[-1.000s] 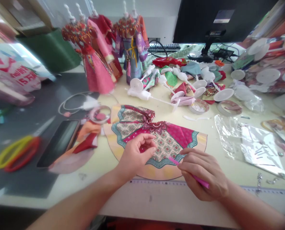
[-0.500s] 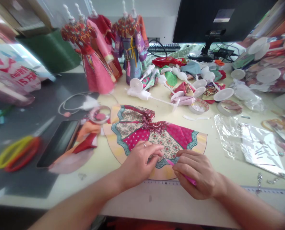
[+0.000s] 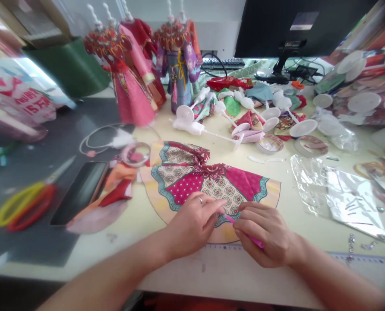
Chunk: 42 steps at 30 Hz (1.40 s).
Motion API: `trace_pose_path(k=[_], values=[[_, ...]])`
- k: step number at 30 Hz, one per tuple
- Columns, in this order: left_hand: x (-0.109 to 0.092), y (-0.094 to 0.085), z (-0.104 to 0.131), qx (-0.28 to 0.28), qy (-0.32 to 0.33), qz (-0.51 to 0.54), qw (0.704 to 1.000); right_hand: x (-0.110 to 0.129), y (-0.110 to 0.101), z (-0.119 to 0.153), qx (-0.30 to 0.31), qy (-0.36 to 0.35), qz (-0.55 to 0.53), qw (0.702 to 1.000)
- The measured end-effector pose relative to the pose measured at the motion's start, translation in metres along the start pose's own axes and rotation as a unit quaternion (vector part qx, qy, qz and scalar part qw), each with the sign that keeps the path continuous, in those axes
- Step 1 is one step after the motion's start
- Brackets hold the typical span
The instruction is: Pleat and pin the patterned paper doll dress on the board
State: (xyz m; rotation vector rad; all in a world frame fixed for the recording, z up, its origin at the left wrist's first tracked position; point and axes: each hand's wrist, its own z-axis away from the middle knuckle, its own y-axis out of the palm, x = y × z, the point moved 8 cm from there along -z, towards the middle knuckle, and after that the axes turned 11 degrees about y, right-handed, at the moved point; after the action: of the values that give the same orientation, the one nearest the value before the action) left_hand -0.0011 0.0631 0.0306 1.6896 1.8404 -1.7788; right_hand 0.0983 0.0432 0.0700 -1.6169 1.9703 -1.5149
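Note:
A fan-shaped doll skirt piece [image 3: 182, 190] in magenta, cream and teal lies spread out, gathered at its upper middle. My left hand [image 3: 197, 220], with a ring on one finger, rests over its lower part. Its fingers reach out to the right, apart from the thumb, with the tips close to the point of a slim pink pen-like tool [image 3: 256, 241]. Closed around that tool is my right hand [image 3: 266, 233], at the skirt's lower right edge. The tool's tip points up and left onto the teal border. Anything tiny at the fingertips is too small to tell.
Dressed doll figures [image 3: 130, 95] stand behind. White doll stands [image 3: 192, 126], cloth scraps and tape rolls [image 3: 310, 146] lie beyond the skirt. Scissors [image 3: 24, 205] and a phone [image 3: 80, 192] are at left. Clear plastic bags [image 3: 354, 198] lie right; a ruler [image 3: 370, 259] runs along the front.
My left hand has shifted slightly right, its fingertips coming closer to the pink tool's tip. My right hand and the skirt piece are nearly unmoved.

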Motion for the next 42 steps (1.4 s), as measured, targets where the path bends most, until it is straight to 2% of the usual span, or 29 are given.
trace_pose_path(k=[8,15,19,23,26,28,31,34,36,42], values=[[-0.005,0.006,0.000,0.028,0.032,-0.022,0.999,-0.001,0.000,0.000,0.000,-0.002,0.003,1.000],[-0.007,0.008,0.001,0.032,0.041,-0.035,0.998,0.006,-0.010,0.001,-0.019,-0.018,-0.013,1.000],[-0.004,0.005,0.001,0.023,0.031,-0.015,0.999,0.004,-0.018,0.000,-0.041,-0.011,-0.002,0.999],[-0.003,-0.002,-0.001,-0.009,0.015,0.013,1.000,0.002,-0.025,0.000,-0.057,-0.008,0.007,0.998],[0.003,-0.008,-0.001,-0.040,-0.047,0.078,0.995,0.003,-0.030,0.000,-0.072,-0.006,0.010,0.997],[0.011,-0.007,0.001,-0.042,-0.116,0.154,0.980,0.004,-0.033,0.001,-0.081,-0.007,0.013,0.997],[0.020,-0.001,0.006,-0.038,-0.199,0.286,0.937,0.006,-0.035,0.001,-0.089,-0.014,0.027,0.996],[0.024,0.007,0.009,-0.047,-0.241,0.406,0.880,0.007,-0.033,0.002,-0.086,-0.022,0.045,0.995],[0.026,0.011,0.011,-0.052,-0.256,0.451,0.853,0.008,-0.032,0.003,-0.086,-0.027,0.048,0.995],[0.028,0.012,0.011,-0.071,-0.276,0.481,0.829,0.010,-0.031,0.005,-0.077,-0.036,0.032,0.996]])
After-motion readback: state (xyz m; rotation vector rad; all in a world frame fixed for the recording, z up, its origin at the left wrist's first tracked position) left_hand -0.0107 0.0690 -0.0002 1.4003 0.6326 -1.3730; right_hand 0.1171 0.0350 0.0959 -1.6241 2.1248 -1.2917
